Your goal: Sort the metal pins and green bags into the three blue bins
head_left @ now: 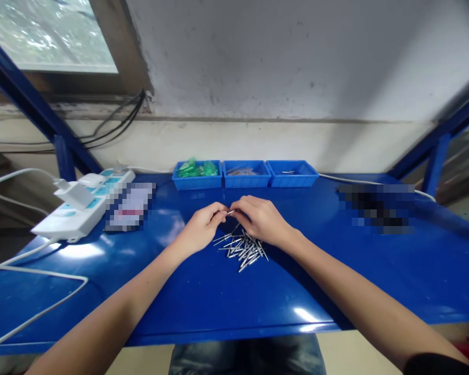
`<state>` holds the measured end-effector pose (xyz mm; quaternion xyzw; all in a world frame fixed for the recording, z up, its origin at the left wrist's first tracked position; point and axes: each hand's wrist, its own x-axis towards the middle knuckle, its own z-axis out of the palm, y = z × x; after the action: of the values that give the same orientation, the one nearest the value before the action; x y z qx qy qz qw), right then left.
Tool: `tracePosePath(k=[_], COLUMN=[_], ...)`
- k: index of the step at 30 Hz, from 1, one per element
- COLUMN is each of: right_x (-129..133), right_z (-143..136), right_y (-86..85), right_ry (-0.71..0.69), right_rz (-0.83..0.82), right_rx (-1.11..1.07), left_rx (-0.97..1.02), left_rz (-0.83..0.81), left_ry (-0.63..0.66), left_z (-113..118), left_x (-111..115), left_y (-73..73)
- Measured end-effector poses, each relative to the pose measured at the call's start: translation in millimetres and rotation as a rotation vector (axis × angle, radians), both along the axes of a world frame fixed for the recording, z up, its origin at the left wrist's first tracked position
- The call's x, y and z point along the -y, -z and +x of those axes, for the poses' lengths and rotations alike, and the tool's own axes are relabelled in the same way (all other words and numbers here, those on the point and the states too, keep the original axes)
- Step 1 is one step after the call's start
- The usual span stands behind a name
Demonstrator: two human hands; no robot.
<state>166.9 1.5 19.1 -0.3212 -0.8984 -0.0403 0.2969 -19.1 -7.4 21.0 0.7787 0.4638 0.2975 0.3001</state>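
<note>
A loose pile of thin silver metal pins (247, 250) lies on the blue table (203, 302), just below my hands. My left hand (204, 224) is closed in a pinch at the left end of a small silver piece (230, 212). At the piece's other end, the fingers of my right hand (260, 219) are pinched on it, above the pile. The two hands nearly meet at the fingertips, and part of the piece is hidden by them.
Three blue bins stand along the back: one with green packets (197, 169), one with clear bags (240, 171), one with thin metal pieces (287, 172). A white power strip (74, 208) and a blurred phone-like item (131, 207) are left; a blurred dark object (379, 208) is right.
</note>
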Motion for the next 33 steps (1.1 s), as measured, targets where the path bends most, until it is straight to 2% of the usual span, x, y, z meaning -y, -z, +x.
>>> tracePosePath(k=[3,5,8,10,12,13,15,19,21,23,29,33], right_x=[-3,-11,-29,-38,-40,-38,-31,-12,-4,1,5,7], right_z=[4,16,48,72,86,88,80,37,18,7,10,5], right_y=[-7.9,-16.4,-27.4,-29.4,-26.2,-23.1,-15.6,-1.3,3.3,5.3,-0.2,-1.8], right_ry=[0.039,0.146,0.515,0.755,0.864,0.864,0.776,0.393,0.211,0.088,-0.011,0.02], right_rz=[0.089,0.178,0.266,0.235,0.183,0.156,0.086,-0.108,-0.143,-0.124,-0.036,0.039], right_rx=[0.003,-0.072,-0.279,-0.358,-0.38,-0.384,-0.382,-0.237,-0.11,-0.012,0.054,0.091], left_rx=[-0.025,-0.106,-0.289,-0.376,-0.414,-0.42,-0.426,-0.46,-0.491,-0.495,-0.298,-0.235], left_rz=[-0.01,0.006,0.055,0.059,0.067,0.079,0.11,0.187,0.217,0.238,0.25,0.247], left_ry=[-0.004,0.02,0.125,0.19,0.213,0.21,0.193,0.135,0.119,0.102,0.078,0.088], left_z=[-5,-12,-24,-27,-26,-24,-20,-16,-15,-13,-5,-1], left_x=[0,-1,-4,-4,-3,-2,-2,-4,-5,-5,-1,3], left_y=[-6.2,-7.4,-5.5,-3.2,-0.8,0.3,2.6,8.7,11.9,14.2,10.3,4.3])
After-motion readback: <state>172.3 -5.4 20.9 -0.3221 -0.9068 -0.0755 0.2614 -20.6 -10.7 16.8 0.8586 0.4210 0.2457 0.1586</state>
